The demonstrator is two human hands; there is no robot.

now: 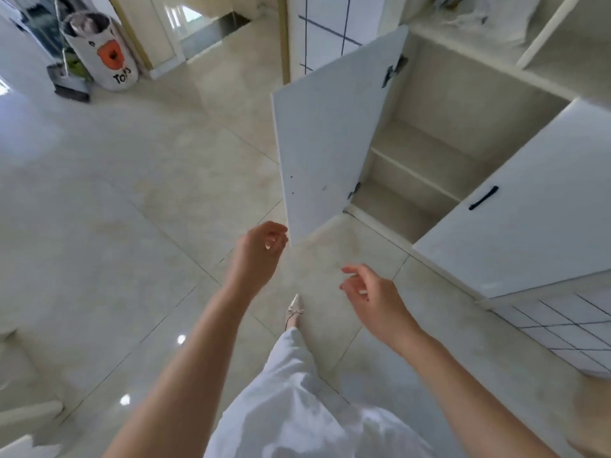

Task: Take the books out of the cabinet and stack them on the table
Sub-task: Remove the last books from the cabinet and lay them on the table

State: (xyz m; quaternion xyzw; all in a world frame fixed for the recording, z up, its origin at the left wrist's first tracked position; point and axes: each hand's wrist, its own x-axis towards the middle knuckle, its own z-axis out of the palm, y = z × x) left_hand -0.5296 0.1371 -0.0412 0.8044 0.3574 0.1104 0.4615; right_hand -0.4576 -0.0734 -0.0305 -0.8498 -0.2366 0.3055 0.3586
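White cabinet [439, 153] up and to the right of both hands, left door [325, 140] swung wide, right door [529, 206] with black bar handle [483, 198] also ajar. Cream shelves [416, 170] visible inside between the doors, bare where seen; no books in view in the part of the interior that shows, the rest hidden behind the right door. No table identifiable in view.

Left hand [261, 244] raised, just beside the lower corner of the left door, fingers [276, 238] loosely curled, holding nothing; contact with the door edge impossible to tell. Right hand [370, 292] lower and to the right, apart from the left hand, fingers [353, 271] half spread and gently bent, also holding nothing, well short of the cabinet opening.

Glossy pale floor tiles [115, 209] below both hands. Pointed beige shoe [293, 310] between the two forearms, pale trouser leg [291, 375] beneath. Far beyond the left hand, white fabric toy bin [105, 54] with an orange patch, standing by a doorway. Below the right hand's far side, white panel with a dark grid pattern [568, 328].
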